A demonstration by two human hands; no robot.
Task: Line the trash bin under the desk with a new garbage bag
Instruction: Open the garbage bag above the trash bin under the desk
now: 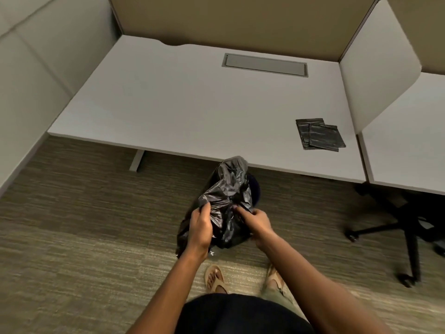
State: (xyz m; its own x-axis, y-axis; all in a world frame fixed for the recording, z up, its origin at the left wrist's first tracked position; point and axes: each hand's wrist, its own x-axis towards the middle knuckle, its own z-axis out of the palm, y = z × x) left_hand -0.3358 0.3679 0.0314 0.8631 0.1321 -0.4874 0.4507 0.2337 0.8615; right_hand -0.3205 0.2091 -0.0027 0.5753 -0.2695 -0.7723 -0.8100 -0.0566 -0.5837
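Left hand (201, 227) and right hand (258, 224) both gripping crumpled black bag (226, 201), bin (255, 189) just beyond hands, mostly hidden

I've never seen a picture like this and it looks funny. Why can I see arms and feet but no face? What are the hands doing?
The camera sits on the person's head and looks down, so you see what they see: their own arms and their feet in sandals on the carpet. There is only this one picture, taken from above. The left hand and the right hand both grip a crinkly black garbage bag with their fingers, just in front of a white desk. Something dark and round peeks out behind the bag; it may be the bin. On the desk lie folded spare bags. An office chair stands on the right.
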